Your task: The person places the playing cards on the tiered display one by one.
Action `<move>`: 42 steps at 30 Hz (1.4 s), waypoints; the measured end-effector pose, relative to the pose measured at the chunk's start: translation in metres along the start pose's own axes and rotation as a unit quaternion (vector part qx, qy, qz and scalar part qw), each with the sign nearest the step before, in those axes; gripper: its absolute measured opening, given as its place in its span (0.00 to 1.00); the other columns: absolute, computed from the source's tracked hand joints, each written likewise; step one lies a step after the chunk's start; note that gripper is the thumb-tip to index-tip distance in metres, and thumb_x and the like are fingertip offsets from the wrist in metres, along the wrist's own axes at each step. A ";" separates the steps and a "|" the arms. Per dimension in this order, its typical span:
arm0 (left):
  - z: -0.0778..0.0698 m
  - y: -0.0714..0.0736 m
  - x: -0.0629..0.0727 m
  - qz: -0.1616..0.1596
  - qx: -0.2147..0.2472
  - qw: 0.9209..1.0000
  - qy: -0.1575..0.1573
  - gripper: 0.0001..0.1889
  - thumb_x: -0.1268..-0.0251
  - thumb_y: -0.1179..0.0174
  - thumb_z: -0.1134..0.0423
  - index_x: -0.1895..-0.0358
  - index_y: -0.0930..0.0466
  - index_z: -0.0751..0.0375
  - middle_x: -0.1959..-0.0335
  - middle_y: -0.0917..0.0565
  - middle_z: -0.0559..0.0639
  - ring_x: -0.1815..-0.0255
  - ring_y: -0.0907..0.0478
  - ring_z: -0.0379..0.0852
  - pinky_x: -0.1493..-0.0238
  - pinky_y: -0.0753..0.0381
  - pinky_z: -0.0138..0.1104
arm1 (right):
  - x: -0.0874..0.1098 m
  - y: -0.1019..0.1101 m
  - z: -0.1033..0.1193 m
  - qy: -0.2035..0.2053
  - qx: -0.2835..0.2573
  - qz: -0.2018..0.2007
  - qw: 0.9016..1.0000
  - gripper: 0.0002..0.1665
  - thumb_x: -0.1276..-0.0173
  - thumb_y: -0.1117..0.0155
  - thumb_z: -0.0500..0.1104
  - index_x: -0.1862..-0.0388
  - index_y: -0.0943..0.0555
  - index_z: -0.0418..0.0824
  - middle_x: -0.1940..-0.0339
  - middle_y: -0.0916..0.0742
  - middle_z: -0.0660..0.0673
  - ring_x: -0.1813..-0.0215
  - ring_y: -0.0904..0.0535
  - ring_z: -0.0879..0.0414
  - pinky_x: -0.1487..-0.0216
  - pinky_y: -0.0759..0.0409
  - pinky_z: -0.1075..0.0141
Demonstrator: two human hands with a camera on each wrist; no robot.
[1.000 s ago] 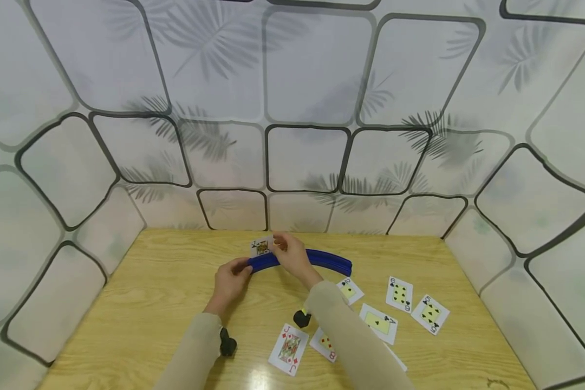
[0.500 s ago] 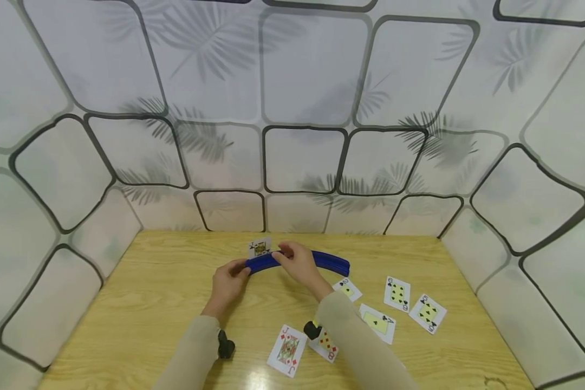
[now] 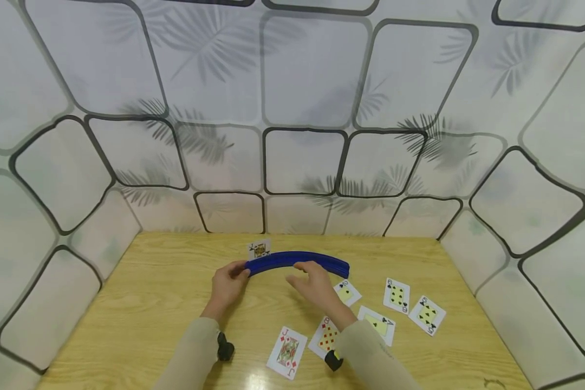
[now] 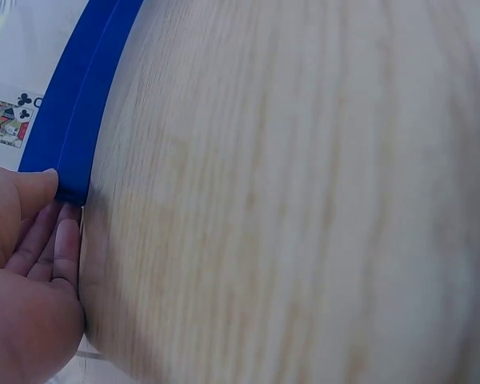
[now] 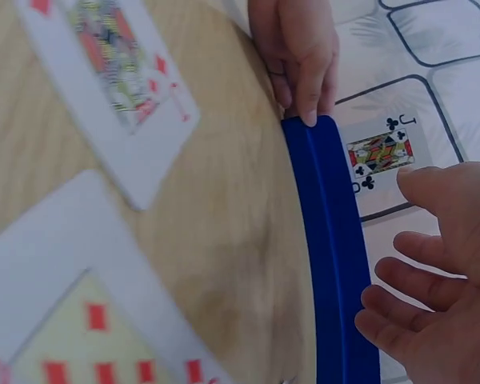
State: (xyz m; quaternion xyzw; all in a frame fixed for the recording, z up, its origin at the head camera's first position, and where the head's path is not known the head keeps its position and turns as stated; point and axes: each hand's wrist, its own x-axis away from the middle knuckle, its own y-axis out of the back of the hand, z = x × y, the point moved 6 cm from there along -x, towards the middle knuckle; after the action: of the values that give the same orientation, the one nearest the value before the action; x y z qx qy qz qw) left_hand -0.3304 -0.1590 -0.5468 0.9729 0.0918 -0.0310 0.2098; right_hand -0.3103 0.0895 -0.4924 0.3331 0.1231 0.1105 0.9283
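The left hand (image 3: 228,283) pinches the left end of the curved, blue, plastic-looking rack (image 3: 299,258), far centre, where a white jack-of-clubs card (image 3: 259,249) stands. The right hand (image 3: 317,284) is empty, fingers loosely spread; bumping the rack might topple that card.

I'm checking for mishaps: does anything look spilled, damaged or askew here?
Nothing looks spilled or damaged. Only the loose cards look askew, lying at mixed angles, while one card stands in the blue holder.
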 end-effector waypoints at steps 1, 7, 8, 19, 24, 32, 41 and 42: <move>0.000 0.000 0.000 -0.002 -0.001 1.000 -0.001 0.15 0.27 0.35 0.69 0.41 0.14 0.68 0.47 0.11 0.66 0.45 0.14 0.61 0.42 0.14 0.50 | 0.004 0.000 -0.002 0.002 0.009 -0.001 1.000 0.29 0.23 0.33 0.51 0.33 0.20 0.32 0.35 0.15 0.34 0.31 0.21 0.35 0.31 0.22 0.39; -0.001 0.000 0.002 -0.010 -0.004 1.000 -0.007 0.15 0.28 0.35 0.70 0.42 0.14 0.69 0.47 0.10 0.65 0.46 0.13 0.60 0.44 0.14 0.48 | 0.030 -0.001 -0.014 0.008 0.032 0.005 0.999 0.29 0.23 0.33 0.52 0.35 0.19 0.32 0.36 0.14 0.34 0.30 0.22 0.35 0.29 0.25 0.38; -0.001 0.000 0.002 -0.008 -0.003 1.000 -0.006 0.15 0.28 0.35 0.70 0.41 0.14 0.69 0.47 0.11 0.65 0.46 0.14 0.60 0.44 0.14 0.49 | 0.034 -0.001 -0.015 0.010 0.034 0.005 0.999 0.29 0.23 0.33 0.53 0.36 0.18 0.32 0.36 0.14 0.34 0.31 0.22 0.35 0.30 0.24 0.38; -0.001 -0.001 0.000 0.003 0.004 1.000 0.010 0.16 0.26 0.36 0.70 0.39 0.15 0.68 0.44 0.12 0.66 0.42 0.15 0.61 0.40 0.15 0.50 | 0.068 0.013 -0.023 -0.009 0.079 -0.008 0.997 0.34 0.32 0.24 0.57 0.38 0.17 0.34 0.37 0.15 0.36 0.33 0.20 0.36 0.33 0.21 0.39; -0.001 -0.001 0.001 0.002 0.004 1.000 0.013 0.16 0.26 0.36 0.69 0.39 0.15 0.68 0.45 0.12 0.65 0.42 0.15 0.60 0.41 0.15 0.49 | 0.085 0.018 -0.029 -0.027 0.091 -0.016 0.995 0.33 0.34 0.22 0.56 0.39 0.16 0.34 0.38 0.15 0.34 0.35 0.21 0.36 0.35 0.21 0.38; -0.002 -0.001 0.001 0.000 -0.002 1.000 0.014 0.15 0.26 0.36 0.70 0.40 0.14 0.68 0.46 0.11 0.65 0.43 0.15 0.60 0.42 0.15 0.49 | 0.113 0.028 -0.039 -0.059 0.128 -0.026 0.990 0.37 0.41 0.17 0.56 0.40 0.15 0.36 0.38 0.15 0.37 0.33 0.22 0.38 0.32 0.21 0.42; -0.002 -0.001 0.001 0.005 0.002 1.000 0.016 0.16 0.26 0.36 0.70 0.39 0.15 0.68 0.44 0.12 0.66 0.42 0.15 0.61 0.40 0.16 0.51 | 0.135 0.031 -0.046 -0.083 0.173 -0.027 0.981 0.45 0.48 0.14 0.60 0.38 0.17 0.34 0.36 0.17 0.36 0.32 0.23 0.37 0.31 0.23 0.42; -0.002 -0.001 0.001 0.005 0.002 1.000 0.015 0.16 0.26 0.36 0.70 0.39 0.15 0.68 0.44 0.12 0.66 0.42 0.15 0.61 0.40 0.16 0.51 | 0.136 0.031 -0.047 -0.087 0.177 -0.022 0.980 0.47 0.48 0.14 0.61 0.38 0.17 0.33 0.36 0.17 0.35 0.32 0.23 0.37 0.30 0.23 0.41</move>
State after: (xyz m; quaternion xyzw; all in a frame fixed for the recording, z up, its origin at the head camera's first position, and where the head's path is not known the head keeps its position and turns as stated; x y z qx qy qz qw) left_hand -0.3294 -0.1570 -0.5457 0.9740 0.0906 -0.0154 0.2069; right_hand -0.1994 0.1794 -0.5286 0.4973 0.0666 0.0373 0.8642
